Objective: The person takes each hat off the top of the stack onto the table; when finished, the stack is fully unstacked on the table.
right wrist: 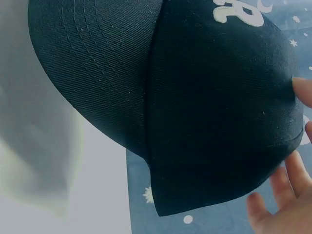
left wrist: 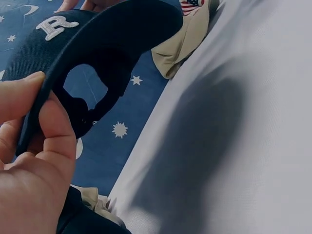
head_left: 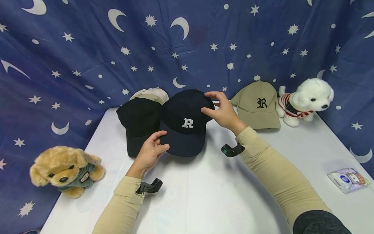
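Note:
A navy baseball cap with a white letter R is held up off the table, its brim toward me. My left hand pinches the brim's left edge, thumb on one face and fingers on the other, as the left wrist view shows. At the crown's upper right, my right hand grips the cloth, with the thumb at the front and fingers round the back. Through the rear opening in the left wrist view, blue cloth shows. Just left of this cap stands a black cap, partly covered by it.
Behind the black cap sit pale caps, mostly hidden. A beige cap and a white plush dog are at the back right. A tan plush dog is front left; a small printed pack lies right. Starry cloth hangs behind.

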`<state>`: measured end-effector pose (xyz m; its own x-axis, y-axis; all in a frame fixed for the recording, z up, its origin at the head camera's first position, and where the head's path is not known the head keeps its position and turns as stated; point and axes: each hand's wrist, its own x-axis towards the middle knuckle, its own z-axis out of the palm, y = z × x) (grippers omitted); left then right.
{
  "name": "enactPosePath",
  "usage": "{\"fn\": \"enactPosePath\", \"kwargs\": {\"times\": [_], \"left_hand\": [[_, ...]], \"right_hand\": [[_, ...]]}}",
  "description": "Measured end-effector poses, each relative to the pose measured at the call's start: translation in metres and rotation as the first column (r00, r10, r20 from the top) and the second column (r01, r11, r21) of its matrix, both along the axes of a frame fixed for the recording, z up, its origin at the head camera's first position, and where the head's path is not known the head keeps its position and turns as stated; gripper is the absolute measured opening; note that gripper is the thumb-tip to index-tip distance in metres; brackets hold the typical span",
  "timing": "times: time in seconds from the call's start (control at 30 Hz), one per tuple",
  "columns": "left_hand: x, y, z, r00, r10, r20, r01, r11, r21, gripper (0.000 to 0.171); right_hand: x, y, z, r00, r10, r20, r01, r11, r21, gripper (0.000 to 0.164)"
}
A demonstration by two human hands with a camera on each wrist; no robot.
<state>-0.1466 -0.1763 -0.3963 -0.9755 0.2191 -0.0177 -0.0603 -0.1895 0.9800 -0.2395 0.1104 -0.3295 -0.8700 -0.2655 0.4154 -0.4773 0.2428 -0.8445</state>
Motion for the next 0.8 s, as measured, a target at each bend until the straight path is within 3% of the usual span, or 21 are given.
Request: {"fn": "enactPosePath", "kwargs": {"times": [0.37,0.6,0.8], "left_hand": [[0.000,0.003,-0.006,1.000,-0.027,-0.017,0.027,0.999,0.018,0.055],[-0.001,0.007,-0.010,0.999,-0.035,-0.013,0.035,0.999,0.024,0.053],[-0.001,0.013,-0.013,0.998,-0.059,-0.021,0.059,0.998,0.008,0.054]], "right_hand": [[0.002,0.003,0.007,0.992,0.126,0.018,-0.125,0.990,-0.060,0.044],[0.001,0.008,0.010,0.975,0.215,0.062,-0.208,0.973,-0.097,0.043],[0.001,0.012,0.014,0.978,0.195,0.076,-0.190,0.979,-0.072,0.042]]}}
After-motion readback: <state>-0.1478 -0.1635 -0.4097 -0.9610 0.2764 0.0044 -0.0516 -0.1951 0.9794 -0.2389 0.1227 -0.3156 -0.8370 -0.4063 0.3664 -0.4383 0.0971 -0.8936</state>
